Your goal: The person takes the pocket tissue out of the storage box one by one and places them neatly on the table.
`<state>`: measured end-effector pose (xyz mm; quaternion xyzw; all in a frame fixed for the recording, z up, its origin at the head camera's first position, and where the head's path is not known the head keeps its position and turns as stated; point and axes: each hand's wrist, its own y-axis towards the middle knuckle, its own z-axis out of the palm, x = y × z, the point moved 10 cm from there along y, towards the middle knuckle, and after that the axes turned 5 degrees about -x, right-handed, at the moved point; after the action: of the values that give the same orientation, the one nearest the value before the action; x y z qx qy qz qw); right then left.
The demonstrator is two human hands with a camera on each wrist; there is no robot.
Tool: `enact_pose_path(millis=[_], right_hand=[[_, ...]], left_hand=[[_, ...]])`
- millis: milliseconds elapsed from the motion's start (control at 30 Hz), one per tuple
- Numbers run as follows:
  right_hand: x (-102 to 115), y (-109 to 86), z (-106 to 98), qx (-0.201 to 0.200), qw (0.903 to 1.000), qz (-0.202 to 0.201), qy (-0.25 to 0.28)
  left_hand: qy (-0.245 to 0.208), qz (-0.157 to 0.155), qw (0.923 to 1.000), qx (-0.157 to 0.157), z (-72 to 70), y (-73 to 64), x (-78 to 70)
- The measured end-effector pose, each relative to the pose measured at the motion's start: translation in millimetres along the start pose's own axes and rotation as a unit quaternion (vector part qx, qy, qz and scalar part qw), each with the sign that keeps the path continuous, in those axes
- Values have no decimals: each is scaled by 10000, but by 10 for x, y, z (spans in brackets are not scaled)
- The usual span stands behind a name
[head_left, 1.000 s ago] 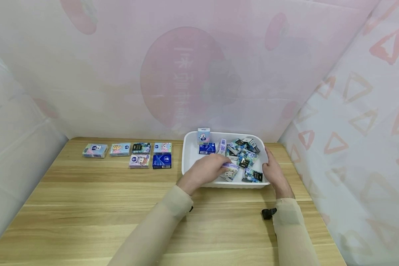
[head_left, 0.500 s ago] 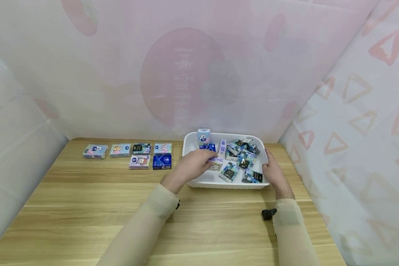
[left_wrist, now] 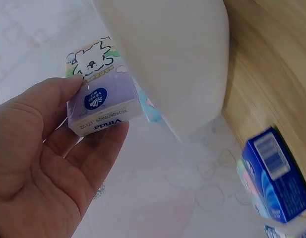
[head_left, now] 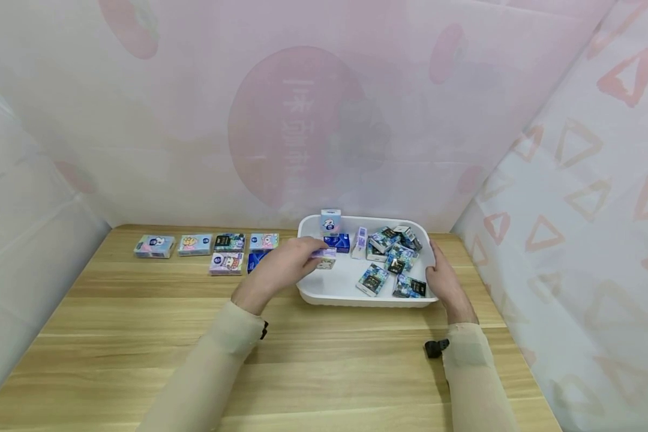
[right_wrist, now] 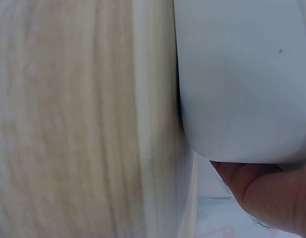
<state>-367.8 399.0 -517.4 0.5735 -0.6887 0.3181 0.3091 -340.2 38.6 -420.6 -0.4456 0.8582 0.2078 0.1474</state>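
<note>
Pinched between the thumb and fingers of my left hand [head_left: 281,267] is a purple pocket tissue pack [left_wrist: 100,94] with a cartoon animal on it. In the head view it is over the left side of a white plastic bin [head_left: 367,300]. My right hand [head_left: 447,279] grips the bin's right end, its thumb at the rim; in the right wrist view part of it shows below the bin's outer corner. Inside the bin lie several dark floral tissue packs [head_left: 372,280], a blue pack [head_left: 337,242], a purple pack [head_left: 360,243] and an upright light-blue pack [head_left: 330,221].
Left of the bin, more tissue packs lie along the back of the wooden table [head_left: 113,336]: light-blue ones [head_left: 195,244], a dark floral one [head_left: 229,241], a purple one [head_left: 226,264] and a blue one [head_left: 255,260] partly behind my left hand. A printed sheet hangs behind.
My left hand has carried the purple tissue pack leftward from among the floral packs to the bin's left side. The right hand has stayed on the bin's right end.
</note>
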Motion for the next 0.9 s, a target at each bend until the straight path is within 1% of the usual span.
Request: enact_pose_path(millis=[200, 433, 500, 633, 733, 900], right_hand=[[-12, 6, 0, -17, 10000, 12, 1], [-23, 5, 5, 1, 9999, 66, -78], [-20, 3, 5, 14, 10000, 51, -73], [-10, -3, 10, 16, 10000, 8, -78], [-7, 0, 9, 2, 10000, -11, -87], [-15, 7, 6, -12, 10000, -30, -84]], left_hand=[[-81, -182, 9998, -97, -127, -120, 223], [-21, -327, 9991, -271, -244, -257, 469], [-71, -403, 9987, -296, -275, -301, 530], [-191, -427, 9981, -406, -365, -390, 623], [-133, -461, 9976, -497, -438, -450, 708], [-14, -601, 9967, -552, -552, -570, 860]])
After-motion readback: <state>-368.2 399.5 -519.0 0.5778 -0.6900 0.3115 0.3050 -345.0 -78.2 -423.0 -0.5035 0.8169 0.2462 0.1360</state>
